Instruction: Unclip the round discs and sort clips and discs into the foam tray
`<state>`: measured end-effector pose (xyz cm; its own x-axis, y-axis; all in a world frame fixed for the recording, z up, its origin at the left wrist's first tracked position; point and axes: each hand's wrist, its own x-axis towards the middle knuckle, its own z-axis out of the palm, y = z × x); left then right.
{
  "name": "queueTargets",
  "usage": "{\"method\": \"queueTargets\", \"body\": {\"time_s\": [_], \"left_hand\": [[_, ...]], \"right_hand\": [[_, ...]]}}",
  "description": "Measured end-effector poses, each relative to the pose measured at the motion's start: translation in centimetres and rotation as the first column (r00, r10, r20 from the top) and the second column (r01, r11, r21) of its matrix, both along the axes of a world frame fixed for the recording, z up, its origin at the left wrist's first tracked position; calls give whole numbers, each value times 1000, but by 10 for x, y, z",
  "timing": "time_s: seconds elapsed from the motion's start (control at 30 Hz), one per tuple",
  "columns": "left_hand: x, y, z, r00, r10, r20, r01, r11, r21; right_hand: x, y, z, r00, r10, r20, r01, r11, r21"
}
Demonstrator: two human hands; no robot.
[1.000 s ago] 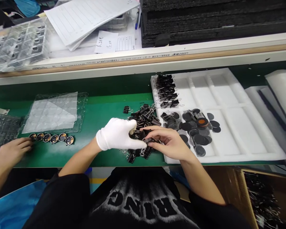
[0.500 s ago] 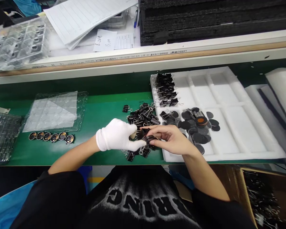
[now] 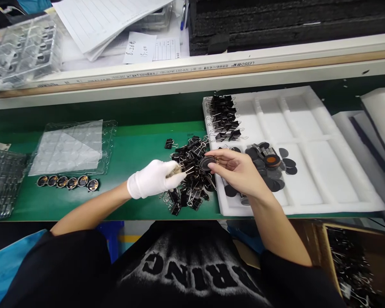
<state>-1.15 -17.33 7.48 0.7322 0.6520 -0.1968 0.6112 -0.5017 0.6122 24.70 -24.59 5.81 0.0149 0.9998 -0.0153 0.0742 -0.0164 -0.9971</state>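
My left hand (image 3: 158, 177), in a white glove, is closed with thumb and fingers together; the wire handles of a binder clip (image 3: 189, 170) stick out from its fingertips. Just to the right, my bare right hand (image 3: 235, 169) pinches a round dark disc-shaped part (image 3: 207, 163) between thumb and fingers. Beneath both hands lies a heap of black binder clips (image 3: 192, 188) on the green table. Loose dark grey discs (image 3: 272, 185) and a round piece with an orange centre (image 3: 272, 160) lie on the white foam tray (image 3: 336, 171) beside my right hand.
Binder clips stand in a column (image 3: 223, 115) along the tray's left side. Several round lens-like pieces (image 3: 72, 183) form a row at left, below a clear plastic tray (image 3: 109, 147). Stacked clear trays (image 3: 4, 184) stand far left. A white ledge (image 3: 147, 81) runs across the back.
My hands have moved apart: the left went slightly left with the binder clip, and the right lifted away with the round part. The clip and round part were together between both hands before.
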Motion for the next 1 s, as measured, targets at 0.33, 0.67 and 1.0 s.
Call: {"method": "queueTargets", "body": {"time_s": [0.33,0.67,1.0], "left_hand": [[-13,-8,-1,997,-59,-50,66,985,158],[-21,27,9,999,-46,-3,47,997,60],[8,127,-49,894,-16,-449,184,925,333]], "right_hand": [[-11,12,11,978,182,106,-185,983,20],[-15,11,5,995,83,-52,-84,996,-25],[-26,31,5,852,-210,-479,66,952,-300]]}}
